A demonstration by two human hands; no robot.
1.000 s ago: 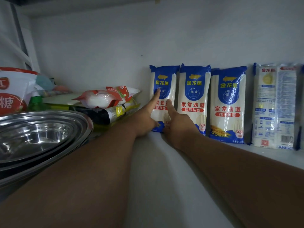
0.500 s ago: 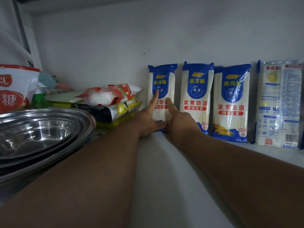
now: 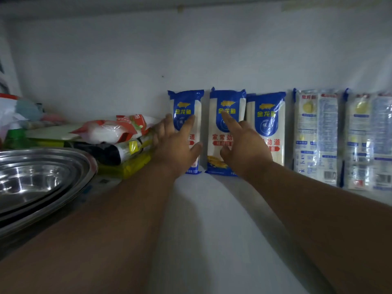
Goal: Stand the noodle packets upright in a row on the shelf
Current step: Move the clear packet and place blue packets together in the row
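Several blue-and-white noodle packets stand upright in a row against the back wall of the white shelf (image 3: pixel 203 219). My left hand (image 3: pixel 176 145) lies flat, fingers spread, on the leftmost packet (image 3: pixel 185 102). My right hand (image 3: pixel 244 147) is in front of the second packet (image 3: pixel 228 98) with its forefinger stretched up onto the blue label; it hides the lower part of the third packet (image 3: pixel 266 111). Two more packets (image 3: pixel 316 134), (image 3: pixel 369 141) stand to the right with their printed backs facing out. Neither hand grips anything.
A pile of food bags (image 3: pixel 110 132) lies at the left, close beside the leftmost packet. Stacked steel bowls (image 3: pixel 38 183) sit at the near left. A red-and-white bag (image 3: pixel 8 111) stands at the far left.
Both hands have risen from the foot of the leftmost packet. The left now spreads on that packet, the right has shifted to the second packet. The view has moved left, showing a fifth packet.
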